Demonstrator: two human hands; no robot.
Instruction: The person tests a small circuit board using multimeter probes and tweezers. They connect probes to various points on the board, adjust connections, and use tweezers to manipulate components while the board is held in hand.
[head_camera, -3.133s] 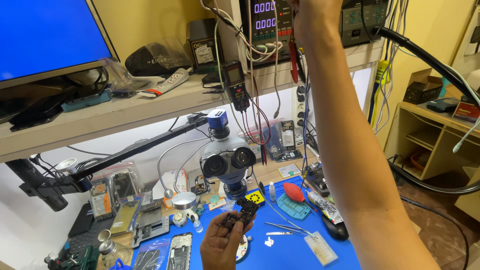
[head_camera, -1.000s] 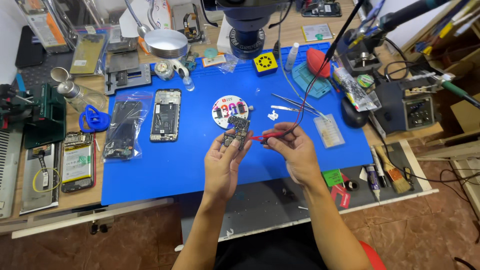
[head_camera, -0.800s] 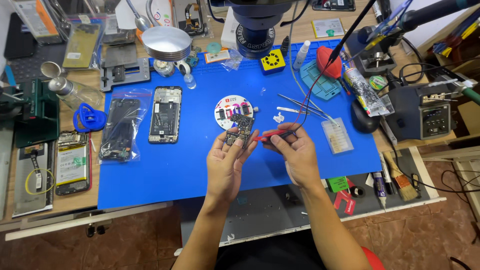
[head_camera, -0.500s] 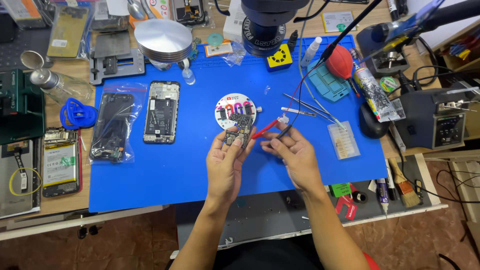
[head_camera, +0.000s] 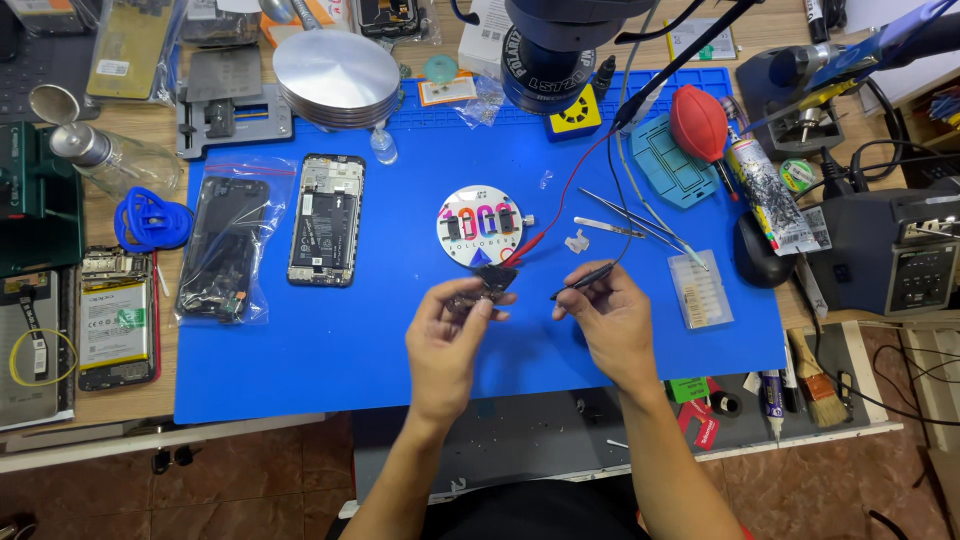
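My left hand (head_camera: 447, 338) pinches a small dark circuit board (head_camera: 487, 284) above the blue work mat (head_camera: 340, 350). My right hand (head_camera: 610, 322) grips a thin black test probe (head_camera: 583, 279) whose tip points left, toward the board. A red probe (head_camera: 542, 241) with its red wire lies on the mat just above my hands, next to a round white disc (head_camera: 479, 224) that has small parts stuck on it.
An opened phone (head_camera: 325, 218) and a bagged phone (head_camera: 222, 247) lie on the mat's left. Tweezers (head_camera: 625, 215), a clear parts box (head_camera: 700, 289), a red air blower (head_camera: 698, 122) and a soldering station (head_camera: 915, 262) sit to the right. A microscope head (head_camera: 565, 50) hangs over the back.
My right arm came down from the shelf to the mat. It held the red probe at the board earlier; now the red probe lies on the mat and the black probe is in that hand.
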